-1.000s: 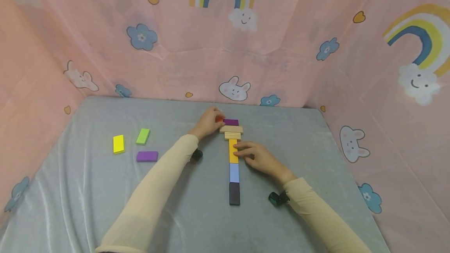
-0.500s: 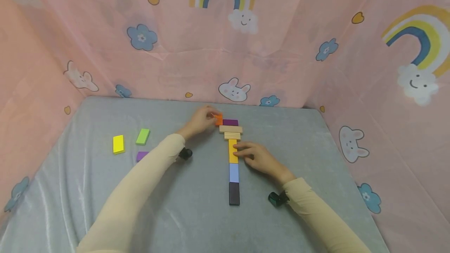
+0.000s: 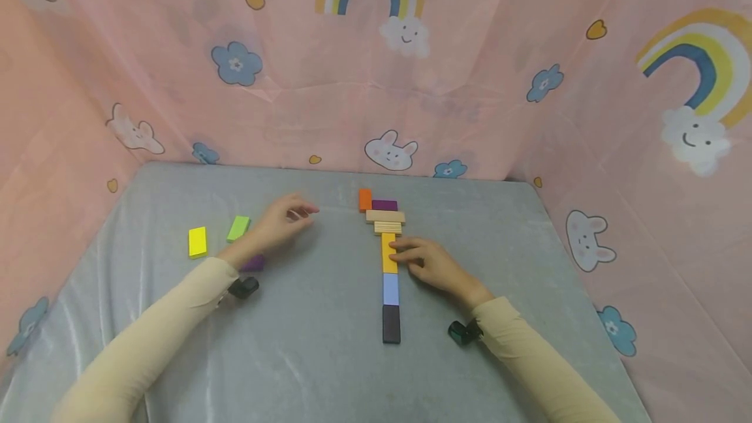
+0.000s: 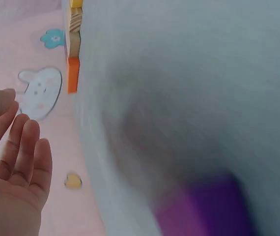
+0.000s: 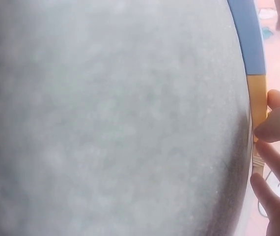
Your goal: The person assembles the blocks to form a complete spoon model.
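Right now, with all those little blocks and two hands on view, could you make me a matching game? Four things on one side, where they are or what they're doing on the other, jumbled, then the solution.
Things
1. orange block
2. left hand
3. black block
4. right hand

Places and states
A. at the near end of the light blue block
B. fingertips at the side of the amber block
C. just left of the dark purple block
D. holding nothing, fingers touching no block

Right pairs
1-C
2-D
3-A
4-B
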Demonstrator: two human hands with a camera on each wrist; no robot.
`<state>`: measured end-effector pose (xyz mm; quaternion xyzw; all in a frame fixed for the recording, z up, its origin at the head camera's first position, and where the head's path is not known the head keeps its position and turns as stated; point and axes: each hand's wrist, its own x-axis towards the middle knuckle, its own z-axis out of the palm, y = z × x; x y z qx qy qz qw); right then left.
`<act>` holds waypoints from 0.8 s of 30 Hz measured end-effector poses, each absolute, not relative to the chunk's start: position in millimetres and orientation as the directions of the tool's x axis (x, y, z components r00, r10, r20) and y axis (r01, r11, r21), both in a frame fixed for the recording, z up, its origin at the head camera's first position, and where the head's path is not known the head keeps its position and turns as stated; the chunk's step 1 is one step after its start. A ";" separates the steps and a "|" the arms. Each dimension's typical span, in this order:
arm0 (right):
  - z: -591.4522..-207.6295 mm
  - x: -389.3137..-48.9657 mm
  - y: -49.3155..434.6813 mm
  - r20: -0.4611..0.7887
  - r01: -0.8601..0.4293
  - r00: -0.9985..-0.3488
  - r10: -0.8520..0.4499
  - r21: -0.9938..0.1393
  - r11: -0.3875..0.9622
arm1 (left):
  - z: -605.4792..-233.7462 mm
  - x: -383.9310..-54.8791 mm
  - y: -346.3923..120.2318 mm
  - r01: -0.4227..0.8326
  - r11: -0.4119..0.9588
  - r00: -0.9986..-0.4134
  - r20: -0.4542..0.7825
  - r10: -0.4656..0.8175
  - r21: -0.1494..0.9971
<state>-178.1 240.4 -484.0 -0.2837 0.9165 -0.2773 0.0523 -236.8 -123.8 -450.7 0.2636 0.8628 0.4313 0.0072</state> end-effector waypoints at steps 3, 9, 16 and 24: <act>-483.9 -177.9 240.1 0.065 -0.494 -0.832 -0.551 -0.539 0.682 | -451.0 -220.9 -149.2 0.441 0.503 -0.867 0.209 0.452 0.743; -484.9 -178.1 240.1 0.085 -0.509 -0.826 -0.557 -0.534 0.675 | -452.6 -201.0 -198.3 0.381 0.559 -0.893 0.137 0.428 0.737; -485.1 -178.9 240.2 0.051 -0.484 -0.836 -0.547 -0.538 0.690 | -457.9 -185.5 -239.4 0.324 0.589 -0.918 0.094 0.386 0.740; -483.7 -178.5 239.8 0.037 -0.472 -0.839 -0.543 -0.547 0.691 | -470.9 -172.2 -261.8 0.310 0.610 -0.919 0.066 0.389 0.729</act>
